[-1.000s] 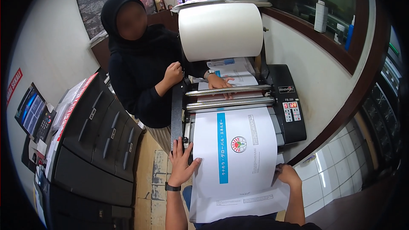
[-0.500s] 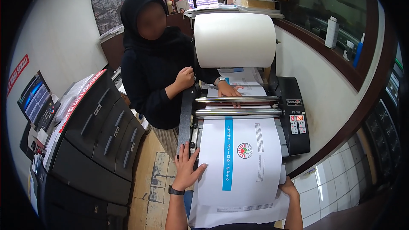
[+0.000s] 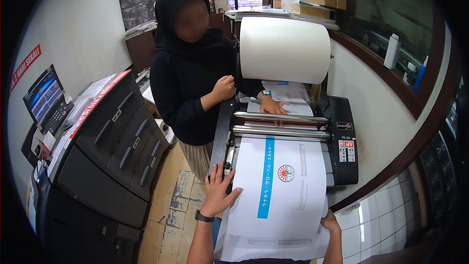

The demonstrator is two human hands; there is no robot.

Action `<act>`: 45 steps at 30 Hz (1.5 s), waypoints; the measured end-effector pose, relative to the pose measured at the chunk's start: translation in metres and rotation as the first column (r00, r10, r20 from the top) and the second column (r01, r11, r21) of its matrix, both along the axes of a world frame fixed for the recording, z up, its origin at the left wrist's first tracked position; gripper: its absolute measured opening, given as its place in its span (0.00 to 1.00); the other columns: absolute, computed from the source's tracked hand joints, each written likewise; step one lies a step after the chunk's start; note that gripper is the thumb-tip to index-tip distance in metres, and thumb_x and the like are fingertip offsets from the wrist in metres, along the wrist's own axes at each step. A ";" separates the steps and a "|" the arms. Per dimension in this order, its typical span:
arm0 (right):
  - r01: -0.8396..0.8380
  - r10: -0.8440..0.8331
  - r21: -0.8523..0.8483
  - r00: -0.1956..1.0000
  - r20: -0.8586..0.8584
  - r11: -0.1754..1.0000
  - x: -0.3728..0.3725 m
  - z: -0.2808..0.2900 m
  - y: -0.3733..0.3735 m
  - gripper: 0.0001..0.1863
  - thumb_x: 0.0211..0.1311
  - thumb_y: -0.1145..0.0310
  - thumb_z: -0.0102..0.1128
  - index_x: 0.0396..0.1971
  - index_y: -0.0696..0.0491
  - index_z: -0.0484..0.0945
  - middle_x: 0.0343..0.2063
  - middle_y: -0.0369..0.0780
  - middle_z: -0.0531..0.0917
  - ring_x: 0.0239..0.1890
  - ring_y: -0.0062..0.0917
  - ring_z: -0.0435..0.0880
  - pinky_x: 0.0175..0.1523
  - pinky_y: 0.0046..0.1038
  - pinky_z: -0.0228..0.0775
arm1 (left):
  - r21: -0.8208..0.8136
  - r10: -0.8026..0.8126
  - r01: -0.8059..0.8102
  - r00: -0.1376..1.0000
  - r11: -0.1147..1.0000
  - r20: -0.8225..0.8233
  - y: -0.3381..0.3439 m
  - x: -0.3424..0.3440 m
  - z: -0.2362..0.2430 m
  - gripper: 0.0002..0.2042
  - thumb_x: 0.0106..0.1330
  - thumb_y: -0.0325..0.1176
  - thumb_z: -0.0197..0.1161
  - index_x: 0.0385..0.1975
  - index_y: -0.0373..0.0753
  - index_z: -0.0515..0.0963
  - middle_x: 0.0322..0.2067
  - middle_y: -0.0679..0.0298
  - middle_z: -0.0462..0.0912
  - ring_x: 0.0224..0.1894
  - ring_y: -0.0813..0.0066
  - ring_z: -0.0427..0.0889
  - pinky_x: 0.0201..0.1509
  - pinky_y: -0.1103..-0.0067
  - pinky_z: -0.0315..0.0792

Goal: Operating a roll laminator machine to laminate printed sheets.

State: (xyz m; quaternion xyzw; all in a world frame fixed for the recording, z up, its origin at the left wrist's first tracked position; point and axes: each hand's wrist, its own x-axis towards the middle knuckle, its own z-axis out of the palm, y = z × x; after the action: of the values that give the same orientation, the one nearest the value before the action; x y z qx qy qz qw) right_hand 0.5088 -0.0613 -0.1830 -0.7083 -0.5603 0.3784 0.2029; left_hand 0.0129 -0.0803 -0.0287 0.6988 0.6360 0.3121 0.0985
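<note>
A roll laminator [image 3: 346, 117] stands before me, and a white printed sheet [image 3: 293, 210] with a blue band and a round red emblem comes out from its shiny metal rollers [image 3: 281, 132]. My left hand [image 3: 220, 193], a dark band at its wrist, lies with fingers spread on the machine's left edge, thumb near the sheet. At the sheet's lower right edge my right hand [image 3: 331, 222] is closed round the paper, its fingers partly hidden underneath. Behind the rollers, a person's hand [image 3: 272, 106] presses on another printed sheet; that person's other hand [image 3: 223, 88] is curled.
A large white film roll [image 3: 285, 50] is mounted above the rollers. The person in dark clothes [image 3: 188, 83] stands at the machine's far left. A dark printer [image 3: 115, 142] with a screen fills the left side. To the right run a wall and a window ledge with bottles [image 3: 392, 51].
The whole view has shifted, so the scene sits farther right. Both my hands keep their places at the laminator and sheet, and the other person's pose looks about the same.
</note>
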 end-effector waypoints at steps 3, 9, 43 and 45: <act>-0.011 0.010 -0.020 1.000 -0.024 1.000 0.004 -0.008 0.005 0.41 0.50 0.62 0.82 0.60 0.66 0.69 0.55 0.55 0.83 0.60 0.45 0.82 0.64 0.36 0.74 | 0.003 0.000 0.000 1.000 1.000 0.006 0.002 0.000 0.002 0.34 0.69 0.54 0.64 0.71 0.43 0.70 0.80 0.49 0.42 0.82 0.44 0.35 0.76 0.43 0.32; 0.027 -0.029 0.016 0.992 0.126 0.999 0.003 -0.004 0.002 0.41 0.51 0.58 0.80 0.58 0.66 0.70 0.53 0.58 0.83 0.58 0.47 0.83 0.62 0.38 0.75 | 0.028 0.008 -0.009 1.000 1.000 0.011 0.002 0.000 0.003 0.33 0.70 0.54 0.63 0.71 0.44 0.70 0.81 0.49 0.42 0.82 0.46 0.34 0.75 0.41 0.32; 0.009 -0.037 0.207 0.991 0.132 0.978 0.018 0.080 -0.042 0.21 0.57 0.67 0.71 0.46 0.66 0.83 0.42 0.56 0.88 0.46 0.48 0.88 0.56 0.39 0.77 | -0.010 0.009 -0.009 1.000 1.000 0.016 0.004 -0.001 0.000 0.33 0.72 0.58 0.58 0.72 0.46 0.69 0.81 0.49 0.40 0.82 0.46 0.33 0.75 0.39 0.31; 0.082 -0.083 0.266 0.997 -0.007 0.960 0.039 0.065 -0.049 0.19 0.57 0.68 0.71 0.45 0.66 0.83 0.39 0.54 0.89 0.42 0.47 0.89 0.52 0.39 0.79 | 0.001 -0.002 0.002 1.000 1.000 0.014 0.006 0.002 -0.001 0.33 0.72 0.58 0.58 0.72 0.46 0.69 0.80 0.48 0.41 0.82 0.46 0.34 0.75 0.39 0.31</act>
State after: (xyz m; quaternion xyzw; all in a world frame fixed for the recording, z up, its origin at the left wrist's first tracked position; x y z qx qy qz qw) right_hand 0.5479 -0.1104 -0.1176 -0.6981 -0.5765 0.2895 0.3106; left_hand 0.0148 -0.0743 -0.0293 0.6973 0.6345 0.3171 0.1030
